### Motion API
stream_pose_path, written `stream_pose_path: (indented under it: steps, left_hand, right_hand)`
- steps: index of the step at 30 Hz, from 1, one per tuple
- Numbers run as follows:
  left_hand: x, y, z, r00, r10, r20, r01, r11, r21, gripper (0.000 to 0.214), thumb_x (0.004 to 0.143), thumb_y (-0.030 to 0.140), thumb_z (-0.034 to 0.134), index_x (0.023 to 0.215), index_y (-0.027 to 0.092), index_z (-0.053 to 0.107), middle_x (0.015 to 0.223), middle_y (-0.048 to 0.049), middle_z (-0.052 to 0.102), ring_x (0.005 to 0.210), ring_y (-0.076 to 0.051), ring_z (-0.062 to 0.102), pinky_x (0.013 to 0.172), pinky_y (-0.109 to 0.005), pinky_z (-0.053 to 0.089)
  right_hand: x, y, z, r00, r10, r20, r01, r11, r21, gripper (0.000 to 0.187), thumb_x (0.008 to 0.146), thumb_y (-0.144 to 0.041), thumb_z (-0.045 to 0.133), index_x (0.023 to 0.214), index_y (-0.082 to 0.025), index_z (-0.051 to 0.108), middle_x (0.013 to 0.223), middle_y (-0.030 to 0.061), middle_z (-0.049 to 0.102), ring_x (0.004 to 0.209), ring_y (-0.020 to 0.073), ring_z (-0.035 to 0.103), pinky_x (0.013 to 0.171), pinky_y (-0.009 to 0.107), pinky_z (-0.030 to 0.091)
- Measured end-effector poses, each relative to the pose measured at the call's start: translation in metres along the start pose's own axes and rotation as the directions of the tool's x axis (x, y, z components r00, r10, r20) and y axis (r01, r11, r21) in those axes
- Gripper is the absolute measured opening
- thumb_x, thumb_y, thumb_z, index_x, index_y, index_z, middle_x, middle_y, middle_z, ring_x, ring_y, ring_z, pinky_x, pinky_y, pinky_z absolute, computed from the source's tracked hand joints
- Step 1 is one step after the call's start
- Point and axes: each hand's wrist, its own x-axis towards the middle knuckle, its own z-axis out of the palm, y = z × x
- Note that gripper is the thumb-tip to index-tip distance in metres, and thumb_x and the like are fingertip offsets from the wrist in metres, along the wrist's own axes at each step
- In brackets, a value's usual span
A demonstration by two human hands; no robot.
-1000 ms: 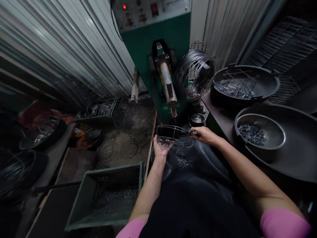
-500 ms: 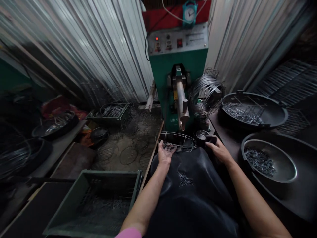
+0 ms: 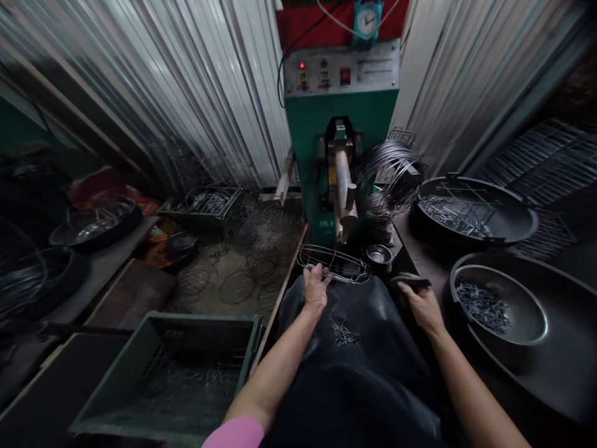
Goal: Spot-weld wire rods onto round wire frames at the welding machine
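Note:
My left hand (image 3: 316, 291) is closed on the near side of an oval wire basket frame (image 3: 336, 254), held over the dark cloth on my lap, just below the metal arm (image 3: 344, 186) of a green machine. A dark flat piece (image 3: 410, 280) is pinched in my right hand (image 3: 425, 308), to the right of the frame; its kind is unclear. Between the frame and that hand stands a small metal bowl (image 3: 379, 254). Short wire pieces (image 3: 345, 334) lie in a small heap on the cloth (image 3: 354, 386).
A green plastic crate (image 3: 153, 373) with wire bits stands at left. On the right, a wide pan (image 3: 522, 227) holds wire pieces, and a metal bowl (image 3: 541, 317) of small bits sits in a larger pan. A wire coil (image 3: 389, 174) hangs beside the machine (image 3: 347, 102).
My right hand has moved down and away from the small bowl, bringing the dark piece with it. The left hand keeps hold of the wire frame, and the view has shifted slightly.

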Motion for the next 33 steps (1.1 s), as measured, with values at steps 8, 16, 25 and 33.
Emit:
stream_pose_path:
  steps: [8, 16, 25, 33]
  left_hand:
    - [-0.01, -0.005, 0.006, 1.0, -0.021, 0.021, 0.02, 1.0, 0.015, 0.036, 0.058, 0.028, 0.072, 0.077, 0.021, 0.043, 0.078, 0.0037, 0.052, 0.076, -0.013, 0.057, 0.077, -0.037, 0.046]
    - [-0.013, -0.011, 0.003, 0.999, -0.002, 0.049, -0.001, 0.998, 0.062, 0.034, 0.061, 0.025, 0.071, 0.081, 0.022, 0.044, 0.082, 0.0028, 0.052, 0.079, -0.012, 0.055, 0.076, -0.033, 0.046]
    - [-0.006, -0.02, 0.006, 0.999, -0.053, 0.002, 0.052, 0.998, 0.028, 0.036, 0.057, 0.025, 0.072, 0.078, 0.022, 0.042, 0.08, 0.0031, 0.051, 0.078, -0.013, 0.055, 0.074, -0.033, 0.046]
    - [0.018, -0.024, 0.018, 0.998, -0.057, -0.017, 0.058, 0.998, 0.008, 0.038, 0.055, 0.027, 0.073, 0.076, 0.021, 0.042, 0.076, 0.0037, 0.048, 0.075, -0.012, 0.053, 0.07, -0.03, 0.045]
  right_hand:
    - [0.014, -0.073, 0.041, 0.977, -0.174, 0.124, 0.151, 0.973, 0.175, 0.023, 0.072, -0.037, 0.066, 0.09, -0.022, 0.062, 0.089, 0.0031, 0.067, 0.088, 0.0201, 0.062, 0.086, 0.037, 0.046]
    - [0.016, -0.063, 0.045, 0.951, -0.223, 0.215, 0.196, 0.97, 0.142, 0.02, 0.072, -0.037, 0.067, 0.084, -0.022, 0.067, 0.089, 0.0039, 0.067, 0.087, 0.0208, 0.062, 0.085, 0.036, 0.047]
    - [0.031, -0.064, 0.06, 0.955, -0.176, 0.239, 0.138, 0.976, 0.166, 0.022, 0.069, -0.039, 0.068, 0.08, -0.019, 0.068, 0.083, 0.0034, 0.069, 0.081, 0.0197, 0.063, 0.079, 0.035, 0.049]
    - [0.059, -0.062, 0.07, 0.956, -0.145, 0.254, 0.11, 0.983, 0.146, 0.022, 0.066, -0.038, 0.07, 0.078, -0.019, 0.068, 0.079, 0.004, 0.068, 0.078, 0.0204, 0.062, 0.077, 0.035, 0.047]
